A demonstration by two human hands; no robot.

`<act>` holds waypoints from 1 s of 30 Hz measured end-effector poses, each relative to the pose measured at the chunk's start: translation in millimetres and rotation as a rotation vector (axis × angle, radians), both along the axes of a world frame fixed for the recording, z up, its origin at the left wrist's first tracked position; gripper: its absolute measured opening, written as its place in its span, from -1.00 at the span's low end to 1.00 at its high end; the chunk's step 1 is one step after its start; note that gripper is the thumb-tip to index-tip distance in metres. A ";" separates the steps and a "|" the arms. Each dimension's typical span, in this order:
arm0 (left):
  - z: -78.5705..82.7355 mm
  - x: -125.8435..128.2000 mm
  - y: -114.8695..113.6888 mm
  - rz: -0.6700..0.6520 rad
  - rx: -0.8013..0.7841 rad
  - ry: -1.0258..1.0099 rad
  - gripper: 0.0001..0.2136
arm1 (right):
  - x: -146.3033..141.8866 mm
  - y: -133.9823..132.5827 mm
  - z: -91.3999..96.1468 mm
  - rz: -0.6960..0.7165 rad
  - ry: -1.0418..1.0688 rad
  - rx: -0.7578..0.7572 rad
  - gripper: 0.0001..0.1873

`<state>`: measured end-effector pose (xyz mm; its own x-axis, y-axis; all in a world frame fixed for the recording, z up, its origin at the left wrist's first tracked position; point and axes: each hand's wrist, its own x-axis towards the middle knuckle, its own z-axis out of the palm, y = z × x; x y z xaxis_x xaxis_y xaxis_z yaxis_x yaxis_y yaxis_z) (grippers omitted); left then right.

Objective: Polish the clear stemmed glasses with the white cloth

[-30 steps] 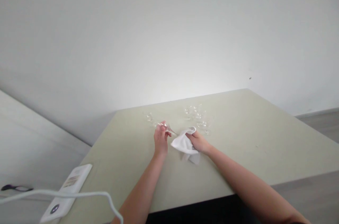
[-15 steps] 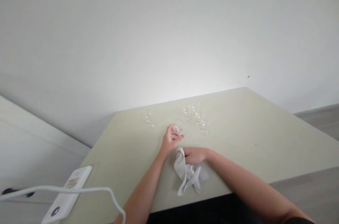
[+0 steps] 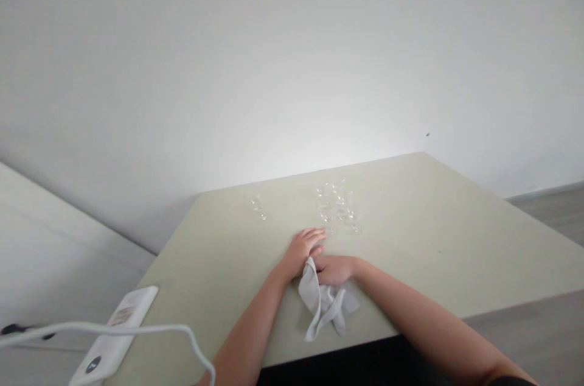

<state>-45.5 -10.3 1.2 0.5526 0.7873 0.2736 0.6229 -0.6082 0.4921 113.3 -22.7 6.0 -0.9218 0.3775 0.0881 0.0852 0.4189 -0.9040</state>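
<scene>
Several small clear stemmed glasses (image 3: 338, 196) stand close together past the middle of the table. My left hand (image 3: 305, 247) is just in front of the group, its fingers stretched to the right and its thumb below them. The fingertips reach the foot of the nearest glass (image 3: 325, 214); whether they touch it I cannot tell. My right hand (image 3: 336, 270) is closed on a pale grey cloth (image 3: 314, 304), its fingers tucked into the folds. The cloth hangs towards the table's front edge. Another clear glass (image 3: 257, 206) stands apart, farther left.
The pale table (image 3: 410, 221) meets a white wall (image 3: 292, 69) at its back. At the left front lies a white power strip (image 3: 116, 331), and a white cable (image 3: 146, 329) crosses the view above it. A small dark mark (image 3: 440, 251) shows on the tabletop at the right.
The glass that was by my left fingers has moved right, in front of the group. My left hand has shifted right and nearer to my right hand. My right hand and the cloth barely moved.
</scene>
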 end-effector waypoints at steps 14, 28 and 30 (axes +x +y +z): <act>-25.6 8.8 19.1 0.074 0.059 0.234 -0.35 | -1.2 0.8 4.3 0.004 -0.078 0.059 -0.78; -19.8 16.9 26.7 0.064 0.055 0.441 -0.25 | -2.9 2.5 4.7 0.016 -0.172 0.126 -0.72; -20.1 16.7 26.7 0.063 0.051 0.427 -0.24 | -2.6 2.4 5.0 0.000 -0.173 0.125 -0.74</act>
<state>-28.8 16.4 -19.0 0.5758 0.8146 0.0698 0.8009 -0.5791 0.1524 110.6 -20.3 11.0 -0.9271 0.3740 -0.0256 0.2350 0.5267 -0.8170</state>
